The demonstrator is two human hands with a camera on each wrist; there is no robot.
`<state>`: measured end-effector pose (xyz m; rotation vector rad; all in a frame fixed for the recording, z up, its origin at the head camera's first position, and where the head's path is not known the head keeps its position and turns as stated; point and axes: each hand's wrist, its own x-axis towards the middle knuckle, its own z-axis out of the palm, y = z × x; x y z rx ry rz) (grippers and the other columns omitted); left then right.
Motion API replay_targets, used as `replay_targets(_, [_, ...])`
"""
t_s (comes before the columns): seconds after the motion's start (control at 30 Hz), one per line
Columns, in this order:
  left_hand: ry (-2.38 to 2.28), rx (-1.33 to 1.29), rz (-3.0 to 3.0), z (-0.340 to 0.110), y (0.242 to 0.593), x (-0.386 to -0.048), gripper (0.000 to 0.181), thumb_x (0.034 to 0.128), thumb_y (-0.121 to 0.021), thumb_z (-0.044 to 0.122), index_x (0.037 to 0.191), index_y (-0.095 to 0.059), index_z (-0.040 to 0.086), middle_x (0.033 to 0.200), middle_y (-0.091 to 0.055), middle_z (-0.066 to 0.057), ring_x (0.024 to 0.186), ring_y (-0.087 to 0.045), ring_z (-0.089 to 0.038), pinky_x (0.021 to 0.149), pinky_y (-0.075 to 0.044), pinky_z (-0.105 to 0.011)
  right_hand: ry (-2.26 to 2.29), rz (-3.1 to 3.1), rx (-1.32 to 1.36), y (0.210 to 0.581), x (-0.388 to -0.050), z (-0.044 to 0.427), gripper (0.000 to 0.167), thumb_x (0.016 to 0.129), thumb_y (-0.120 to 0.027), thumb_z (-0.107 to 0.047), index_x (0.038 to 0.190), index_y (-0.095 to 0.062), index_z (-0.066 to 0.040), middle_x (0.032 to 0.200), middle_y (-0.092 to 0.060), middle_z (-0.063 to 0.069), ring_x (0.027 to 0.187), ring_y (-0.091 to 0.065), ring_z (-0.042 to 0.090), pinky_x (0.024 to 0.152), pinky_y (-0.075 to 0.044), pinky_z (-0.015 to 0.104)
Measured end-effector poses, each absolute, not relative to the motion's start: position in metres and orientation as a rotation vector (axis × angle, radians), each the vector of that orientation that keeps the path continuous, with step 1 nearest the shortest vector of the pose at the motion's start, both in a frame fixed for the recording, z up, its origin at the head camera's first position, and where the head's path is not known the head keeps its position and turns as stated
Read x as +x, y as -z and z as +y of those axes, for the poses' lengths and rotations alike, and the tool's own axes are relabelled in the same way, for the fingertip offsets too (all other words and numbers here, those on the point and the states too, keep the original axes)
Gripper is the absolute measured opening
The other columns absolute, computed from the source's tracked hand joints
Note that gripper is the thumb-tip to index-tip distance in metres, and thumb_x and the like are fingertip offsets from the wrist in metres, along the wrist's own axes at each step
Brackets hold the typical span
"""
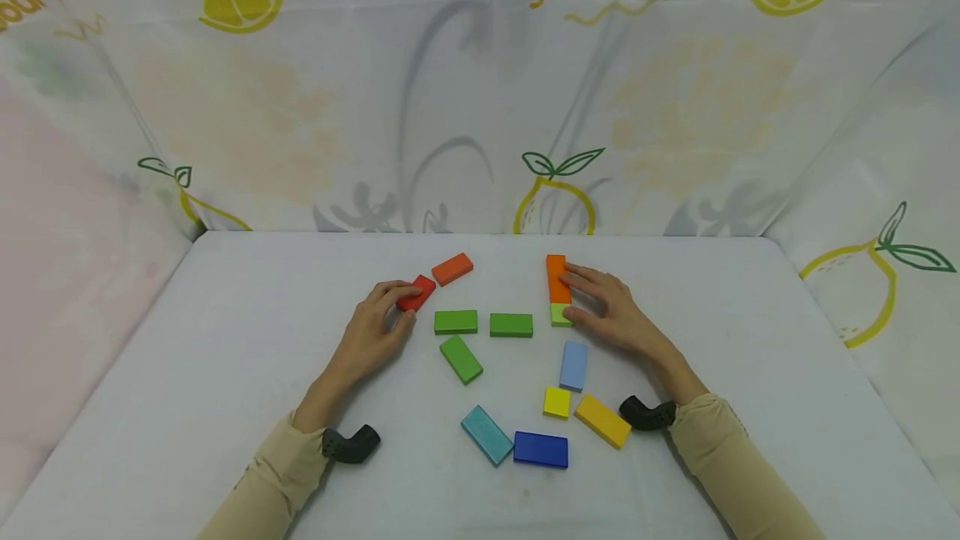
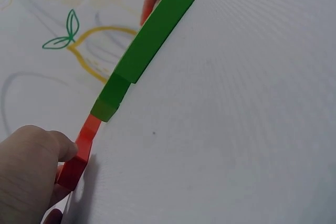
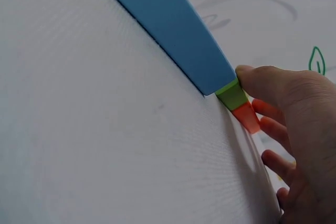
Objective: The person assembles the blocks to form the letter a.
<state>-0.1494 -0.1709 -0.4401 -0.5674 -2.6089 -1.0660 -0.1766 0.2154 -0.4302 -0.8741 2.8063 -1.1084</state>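
Observation:
In the head view the left hand holds a red block between thumb and fingers; the left wrist view shows the thumb against that red block. An orange-red block lies just beyond it. On the other side the right hand touches the right side of an orange block with its fingers, and its thumb rests at a light green block joined to the orange one's near end. In the right wrist view the thumb is at the light green block, fingers spread loosely.
Green blocks lie between the hands. Nearer are a light blue block, a small yellow one, a yellow-orange one, a teal one and a dark blue one. A patterned cloth stands behind the white table.

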Motion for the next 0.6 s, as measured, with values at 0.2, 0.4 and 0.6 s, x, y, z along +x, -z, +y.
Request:
replay_targets(0.2, [1.069, -0.568, -2.622, -0.17, 0.439, -0.148, 0.033, 0.0874, -0.062, 0.006, 0.12, -0.061, 0.009, 0.124, -0.055, -0.012, 0.114, -0.056, -0.029, 0.097, -0.044, -0.047, 1.098, 2.797, -0.909, 0.432, -0.177, 0.218, 0.055, 0.088, -0.066, -0.022, 0.139, -0.047, -0.011, 0.151, -0.036, 0.01, 0.139, -0.027, 0.035, 0.11, -0.012, 0.058])
replay_targets(0.4, [1.097, -0.566, -2.645, -0.171, 0.434, -0.148, 0.033, 0.0887, -0.06, 0.005, 0.121, -0.06, 0.008, 0.127, -0.053, -0.014, 0.118, -0.053, -0.031, 0.101, -0.041, -0.05, 1.083, 2.781, -0.888, 0.431, -0.177, 0.217, 0.054, 0.09, -0.063, -0.024, 0.14, -0.046, -0.013, 0.152, -0.034, 0.008, 0.141, -0.025, 0.033, 0.113, -0.01, 0.057])
replay_targets(0.6, [1.089, -0.558, -2.613, -0.17, 0.427, -0.151, 0.032, 0.0896, -0.06, 0.006, 0.122, -0.059, 0.006, 0.126, -0.054, -0.013, 0.118, -0.052, -0.029, 0.1, -0.041, -0.048, 1.075, 2.794, -0.917, 0.43, -0.177, 0.218, 0.054, 0.09, -0.063, -0.024, 0.14, -0.047, -0.012, 0.152, -0.035, 0.009, 0.14, -0.026, 0.035, 0.112, -0.011, 0.058])
